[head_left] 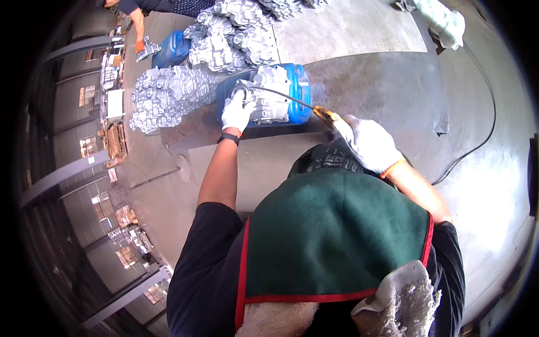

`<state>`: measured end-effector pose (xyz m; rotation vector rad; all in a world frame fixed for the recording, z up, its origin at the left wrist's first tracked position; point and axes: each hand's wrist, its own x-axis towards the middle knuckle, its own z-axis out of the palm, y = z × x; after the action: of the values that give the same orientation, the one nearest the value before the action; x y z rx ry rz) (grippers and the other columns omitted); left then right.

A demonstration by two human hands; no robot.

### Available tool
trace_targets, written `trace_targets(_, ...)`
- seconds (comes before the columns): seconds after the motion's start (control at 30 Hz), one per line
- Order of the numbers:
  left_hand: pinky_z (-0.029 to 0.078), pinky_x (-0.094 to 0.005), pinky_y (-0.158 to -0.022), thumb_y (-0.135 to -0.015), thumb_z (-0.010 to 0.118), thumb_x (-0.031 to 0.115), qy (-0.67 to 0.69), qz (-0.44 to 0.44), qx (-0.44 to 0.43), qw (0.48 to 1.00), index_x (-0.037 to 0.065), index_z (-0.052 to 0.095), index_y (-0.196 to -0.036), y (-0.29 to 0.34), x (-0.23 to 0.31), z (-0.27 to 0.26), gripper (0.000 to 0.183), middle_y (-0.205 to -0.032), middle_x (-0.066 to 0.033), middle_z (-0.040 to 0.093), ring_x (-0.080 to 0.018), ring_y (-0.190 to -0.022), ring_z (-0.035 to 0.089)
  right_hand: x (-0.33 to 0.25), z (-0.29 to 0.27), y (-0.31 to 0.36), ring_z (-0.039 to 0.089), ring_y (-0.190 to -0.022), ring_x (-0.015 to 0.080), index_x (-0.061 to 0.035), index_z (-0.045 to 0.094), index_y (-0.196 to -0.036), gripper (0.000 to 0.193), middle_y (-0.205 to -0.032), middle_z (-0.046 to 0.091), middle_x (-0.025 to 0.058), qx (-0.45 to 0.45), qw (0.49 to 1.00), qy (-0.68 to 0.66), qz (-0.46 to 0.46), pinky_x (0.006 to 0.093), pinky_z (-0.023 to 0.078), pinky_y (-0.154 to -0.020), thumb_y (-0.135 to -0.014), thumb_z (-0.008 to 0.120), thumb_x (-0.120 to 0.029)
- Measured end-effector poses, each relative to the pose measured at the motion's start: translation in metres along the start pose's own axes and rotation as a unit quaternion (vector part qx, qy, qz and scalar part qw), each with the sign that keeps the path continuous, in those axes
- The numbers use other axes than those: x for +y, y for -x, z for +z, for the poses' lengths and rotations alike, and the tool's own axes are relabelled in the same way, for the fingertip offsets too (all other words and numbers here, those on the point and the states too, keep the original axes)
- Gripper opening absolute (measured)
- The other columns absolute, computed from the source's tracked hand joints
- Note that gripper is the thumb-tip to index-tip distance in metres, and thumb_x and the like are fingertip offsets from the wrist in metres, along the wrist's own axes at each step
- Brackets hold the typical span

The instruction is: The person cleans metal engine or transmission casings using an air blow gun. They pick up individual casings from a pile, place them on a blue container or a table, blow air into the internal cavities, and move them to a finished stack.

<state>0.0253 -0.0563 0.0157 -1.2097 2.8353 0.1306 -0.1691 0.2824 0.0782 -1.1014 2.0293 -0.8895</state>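
A silver-grey metal casting (pixel 271 92) with ribs and bosses lies on a blue plastic drum (pixel 301 92), which rests on its side. My left hand (pixel 237 112), in a white glove, grips the casting's left end beside a round opening. My right hand (pixel 370 141), also gloved, is closed around the yellow handle (pixel 324 114) of a long thin file (pixel 286 96). The dark blade reaches left across the casting, and its tip lies by the round opening near my left fingers. The far side of the casting is hidden.
Stacked castings (pixel 168 95) stand to the left, with another heap (pixel 224 42) beyond the drum. A co-worker's arm (pixel 138 25) holds a casting by a second blue drum (pixel 173 48). A black cable (pixel 493 112) curves across the floor at right.
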Motion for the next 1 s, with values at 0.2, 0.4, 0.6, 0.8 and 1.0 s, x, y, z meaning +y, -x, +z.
trace_targets(0.2,0.037,-0.0356,-0.099,-0.079,0.068,0.025,0.120,-0.090,0.229,0.962,0.002,0.037,-0.133,0.029,-0.048,-0.006,0.067,-0.127,-0.0152,0.053,-0.0280,-0.118,0.050,-0.005,0.003,0.017,0.060,-0.067,0.0376,-0.0049,0.057,-0.086,0.041,-0.069,0.061,0.0198,0.000,0.998,0.064,-0.026,0.0462,0.046,-0.061,-0.093,0.043,-0.042)
trace_targets(0.4,0.040,-0.0345,-0.095,-0.082,0.065,0.030,0.096,-0.153,0.269,0.946,0.006,0.036,-0.134,0.040,-0.058,-0.031,0.064,-0.127,-0.0126,0.054,-0.0280,-0.116,0.052,-0.021,0.026,-0.006,0.059,-0.053,0.0335,-0.0052,0.057,-0.083,0.041,-0.058,0.059,0.0160,0.039,0.985,0.104,-0.128,0.0425,0.046,-0.051,-0.092,0.045,-0.043)
trace_targets(0.6,0.040,-0.0334,-0.096,-0.084,0.063,0.027,0.128,-0.121,0.295,0.939,0.004,0.035,-0.134,0.039,-0.050,-0.034,0.061,-0.128,-0.0140,0.053,-0.0271,-0.116,0.052,-0.033,0.018,-0.018,0.060,-0.053,0.0321,-0.0041,0.057,-0.081,0.040,-0.060,0.059,0.0156,0.132,0.970,0.151,-0.136,0.0413,0.046,-0.047,-0.091,0.048,-0.041)
trace_targets(0.8,0.039,-0.0332,-0.096,-0.086,0.061,0.027,0.134,-0.126,0.316,0.931,0.004,0.036,-0.133,0.036,-0.060,-0.029,0.058,-0.126,-0.0132,0.055,-0.0261,-0.115,0.053,-0.039,0.005,0.008,0.061,-0.056,0.0338,-0.0076,0.056,-0.085,0.038,-0.064,0.060,0.0174,0.023,0.978,0.165,-0.126,0.0434,0.046,-0.050,-0.092,0.044,-0.043)
trace_targets(1.0,0.043,-0.0374,-0.093,-0.083,0.064,0.026,0.160,-0.111,0.346,0.918,0.004,0.043,-0.127,0.033,-0.048,-0.033,0.054,-0.117,-0.0143,0.060,-0.0300,-0.108,0.056,-0.030,-0.013,0.002,0.061,-0.061,0.0360,-0.0071,0.059,-0.088,0.037,-0.066,0.061,0.0191,0.025,0.975,0.204,-0.080,0.0450,0.048,-0.053,-0.092,0.046,-0.042)
